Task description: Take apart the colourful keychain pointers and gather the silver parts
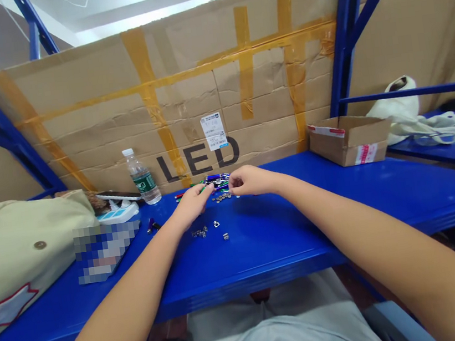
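Observation:
My left hand is closed in a pinch just left of a pile of thin coloured sticks, pen-like, in blue, green and red. What sits between its fingertips is too small to make out. My right hand is curled, thumb against fingers, at the right side of the same pile; its fingertips hide whatever they grip. Between the hands lie several small round metal pieces. Nearer to me are a cluster of little metal parts, a single shiny one and another metal piece.
A water bottle, a white power strip and a phone-like slab stand back left, beside a cream bag. An open cardboard box is on the right. Taped cardboard walls off the back of the blue table.

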A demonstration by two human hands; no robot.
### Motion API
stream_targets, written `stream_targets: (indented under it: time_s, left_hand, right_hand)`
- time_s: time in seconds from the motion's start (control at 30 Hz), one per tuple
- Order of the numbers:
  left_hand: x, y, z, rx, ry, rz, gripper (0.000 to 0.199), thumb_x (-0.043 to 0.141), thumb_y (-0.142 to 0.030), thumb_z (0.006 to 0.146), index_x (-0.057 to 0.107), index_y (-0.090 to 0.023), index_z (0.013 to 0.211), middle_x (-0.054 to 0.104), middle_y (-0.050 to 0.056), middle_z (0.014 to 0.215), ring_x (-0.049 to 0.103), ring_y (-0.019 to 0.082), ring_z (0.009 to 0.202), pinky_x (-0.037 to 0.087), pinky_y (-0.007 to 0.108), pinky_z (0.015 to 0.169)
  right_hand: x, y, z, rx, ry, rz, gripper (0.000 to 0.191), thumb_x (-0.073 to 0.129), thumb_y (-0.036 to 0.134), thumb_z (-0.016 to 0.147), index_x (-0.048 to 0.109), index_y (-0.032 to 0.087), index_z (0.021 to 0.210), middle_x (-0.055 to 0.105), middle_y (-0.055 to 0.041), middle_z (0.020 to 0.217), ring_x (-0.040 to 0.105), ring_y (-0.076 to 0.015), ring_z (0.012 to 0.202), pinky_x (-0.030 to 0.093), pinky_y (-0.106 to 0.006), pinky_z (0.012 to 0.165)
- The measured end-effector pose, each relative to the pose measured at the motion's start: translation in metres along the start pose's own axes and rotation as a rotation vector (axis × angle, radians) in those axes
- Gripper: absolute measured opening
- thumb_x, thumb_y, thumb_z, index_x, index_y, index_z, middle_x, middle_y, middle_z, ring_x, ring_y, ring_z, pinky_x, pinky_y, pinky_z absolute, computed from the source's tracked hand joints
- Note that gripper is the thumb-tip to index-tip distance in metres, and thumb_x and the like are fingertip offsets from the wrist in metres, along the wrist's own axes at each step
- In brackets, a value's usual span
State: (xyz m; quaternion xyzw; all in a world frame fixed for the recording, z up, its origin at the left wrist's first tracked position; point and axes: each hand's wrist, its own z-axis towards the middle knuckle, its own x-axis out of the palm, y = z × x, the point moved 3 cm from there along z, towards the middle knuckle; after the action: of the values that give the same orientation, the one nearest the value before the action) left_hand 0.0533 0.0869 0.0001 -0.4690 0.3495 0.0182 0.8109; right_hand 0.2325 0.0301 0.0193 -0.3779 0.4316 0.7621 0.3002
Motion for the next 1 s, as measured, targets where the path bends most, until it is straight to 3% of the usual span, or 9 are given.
stream_targets:
  time_s: [0.13,0.23,0.33,0.47,0.6,0.77,0.9,1.0]
  left_hand:
    - [0.007,0.005,-0.004,-0.224,0.126,-0.259,0.035,0.062,-0.045,0.078,0.04,-0.02,0.066,0.025,-0.01,0.049,0.022,0.004,0.038,0.016,0.019,0.038]
    - [0.008,0.003,-0.005,-0.272,0.143,-0.356,0.036,0.063,-0.039,0.077,0.035,-0.02,0.065,0.024,-0.01,0.05,0.02,0.004,0.039,0.014,0.018,0.038]
    - [0.008,0.0,-0.004,-0.251,0.113,-0.357,0.035,0.06,-0.036,0.079,0.034,-0.02,0.063,0.025,-0.01,0.048,0.02,0.004,0.039,0.015,0.018,0.038]
    - [0.01,0.001,-0.003,-0.21,0.087,-0.286,0.032,0.058,-0.037,0.08,0.036,-0.02,0.065,0.027,-0.01,0.047,0.022,0.004,0.038,0.018,0.018,0.039]
    - [0.01,0.005,-0.001,-0.119,0.072,-0.099,0.029,0.053,-0.042,0.082,0.041,-0.019,0.068,0.031,-0.009,0.047,0.029,0.006,0.038,0.023,0.021,0.041]
    - [0.006,-0.001,-0.001,0.012,0.033,0.188,0.029,0.049,-0.044,0.081,0.047,-0.018,0.068,0.041,-0.006,0.051,0.038,0.01,0.045,0.028,0.023,0.046]
    - [0.01,-0.006,-0.005,-0.009,0.113,0.155,0.029,0.049,-0.045,0.08,0.05,-0.018,0.07,0.04,-0.006,0.049,0.036,0.009,0.043,0.027,0.023,0.044]
    - [0.013,-0.007,-0.008,-0.057,0.172,0.106,0.025,0.052,-0.042,0.079,0.052,-0.018,0.077,0.038,-0.007,0.05,0.034,0.008,0.04,0.025,0.022,0.041]
  right_hand:
    - [0.01,0.015,0.001,-0.071,-0.025,-0.043,0.007,0.059,0.019,0.073,0.065,0.015,0.073,0.065,-0.0025,0.069,0.056,-0.0124,0.064,0.038,-0.023,0.059]
    - [0.014,0.017,0.002,-0.104,-0.082,-0.103,0.016,0.059,0.017,0.075,0.064,0.014,0.09,0.067,-0.0041,0.077,0.058,-0.0133,0.069,0.039,-0.023,0.063]
    - [0.017,0.018,0.002,-0.139,-0.077,-0.235,0.024,0.054,0.023,0.083,0.061,0.014,0.104,0.069,-0.0083,0.088,0.06,-0.0159,0.074,0.04,-0.024,0.064]
    - [0.024,0.022,0.0,-0.131,0.016,-0.465,0.028,0.044,0.034,0.09,0.063,0.015,0.096,0.069,-0.0129,0.092,0.063,-0.0212,0.076,0.042,-0.028,0.065]
    - [0.031,0.027,-0.001,-0.049,0.027,-0.591,0.031,0.039,0.034,0.091,0.062,0.014,0.098,0.07,-0.0142,0.089,0.066,-0.0258,0.076,0.045,-0.032,0.065]
    - [0.035,0.023,0.002,0.037,0.0,-0.63,0.03,0.037,0.031,0.092,0.059,0.013,0.102,0.07,-0.0143,0.091,0.067,-0.0276,0.081,0.046,-0.034,0.068]
    - [0.029,0.015,0.004,0.079,-0.08,-0.578,0.033,0.032,0.033,0.095,0.054,0.012,0.107,0.069,-0.0153,0.096,0.066,-0.0276,0.087,0.044,-0.032,0.069]
    - [0.027,0.013,0.005,0.036,-0.082,-0.498,0.031,0.032,0.034,0.096,0.052,0.014,0.105,0.068,-0.0133,0.098,0.065,-0.0245,0.087,0.041,-0.029,0.068]
